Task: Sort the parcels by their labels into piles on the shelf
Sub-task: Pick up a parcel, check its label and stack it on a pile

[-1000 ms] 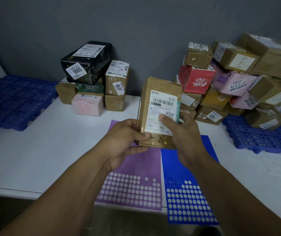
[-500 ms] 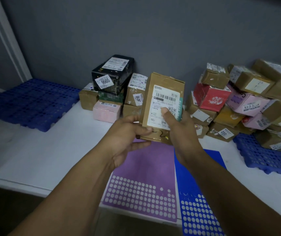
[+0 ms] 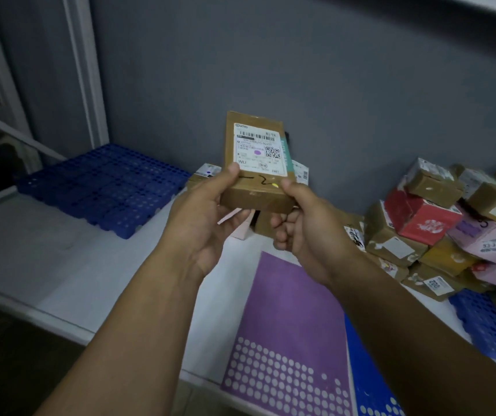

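A flat brown cardboard parcel (image 3: 255,163) is held up in front of the grey wall, its white shipping label with a purple dot facing me. My left hand (image 3: 207,217) grips its lower left corner, thumb on the label's edge. My right hand (image 3: 303,229) grips the lower right corner, thumb on top and fingers curled beneath. Behind the parcel, the small sorted pile (image 3: 207,172) is mostly hidden. A heap of brown, red and pink parcels (image 3: 429,223) lies at the right on the white shelf (image 3: 45,259).
A blue plastic pallet (image 3: 102,187) lies at the back left of the shelf, another blue pallet (image 3: 492,328) under the heap at right. A purple sticker sheet (image 3: 288,325) and a blue sticker sheet (image 3: 366,391) lie at the front edge. A white frame post (image 3: 84,70) stands left.
The parcel has risen and moved left toward the sorted pile. My right thumb has slid off the label to the lower right corner, uncovering a purple dot. The camera has swung left.
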